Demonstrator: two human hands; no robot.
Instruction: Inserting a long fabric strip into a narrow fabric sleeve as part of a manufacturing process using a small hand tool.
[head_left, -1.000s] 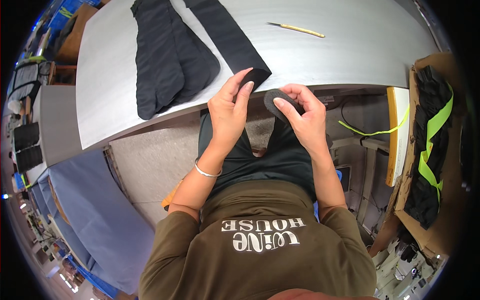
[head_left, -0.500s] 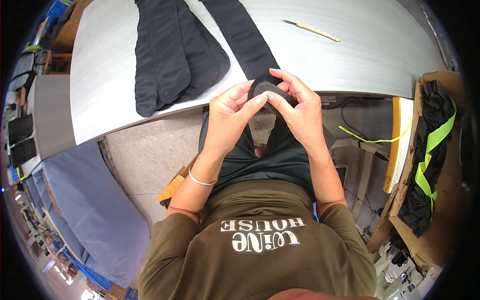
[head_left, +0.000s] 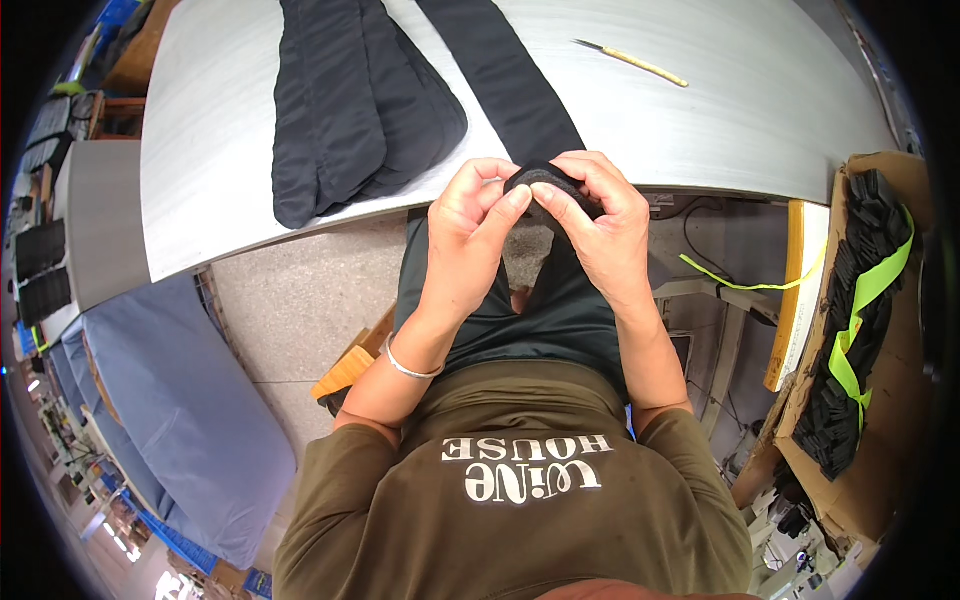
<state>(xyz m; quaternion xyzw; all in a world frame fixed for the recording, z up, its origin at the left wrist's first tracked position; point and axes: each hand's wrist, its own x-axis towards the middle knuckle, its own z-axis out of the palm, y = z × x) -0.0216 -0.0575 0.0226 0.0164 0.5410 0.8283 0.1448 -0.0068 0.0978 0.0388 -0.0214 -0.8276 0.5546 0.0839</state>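
Note:
A long black fabric strip [head_left: 510, 75] runs across the white table and over its near edge into my hands. My left hand [head_left: 468, 225] pinches the left side of its near end, thumb toward me and fingers behind. On the other side, my right hand [head_left: 600, 215] grips the same end, its thumb tip close to the left one. The end is bent into a rounded curve, and a little of a dark grey layer shows above the thumbs. Further left lies a pile of black fabric strips with rounded ends [head_left: 330, 130], overlapping each other.
A slim yellow-handled tool with a dark pointed tip [head_left: 635, 65] lies on the white table [head_left: 215, 130]. At the right stands a cardboard box [head_left: 890, 400] of black pieces with a bright green band [head_left: 875, 280]. A blue-grey cover [head_left: 180, 400] is at the lower left.
The strip's end has been turned in my fingers, so less of its grey layer shows. Both hands keep their hold. The whole view has shifted slightly.

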